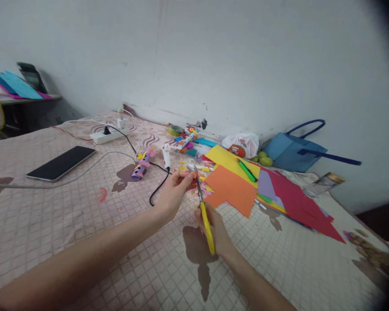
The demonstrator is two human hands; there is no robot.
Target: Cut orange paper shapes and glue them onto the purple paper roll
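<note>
My right hand (pixel 215 226) is closed around the yellow handles of a pair of scissors (pixel 207 229), whose blades point away from me. Just left of the blades, my left hand (pixel 176 190) pinches a small piece of orange paper (pixel 195 175). The paper touches or nearly touches the blades; I cannot tell which. Beyond the fingers lie many small paper scraps (pixel 202 177) in mixed colours. To the right of the scissors an orange sheet (pixel 233 190) with a cut-out corner rests partly over a yellow sheet (pixel 223 157).
A white glue gun (pixel 166 155) and a purple paper roll (pixel 141 166) stand left of the scraps. Farther left are a tablet (pixel 61 163), a power strip (pixel 108 134) and loose cables. Red sheets (pixel 301 198), a green cutter (pixel 247 170) and a blue bag (pixel 291 151) lie right.
</note>
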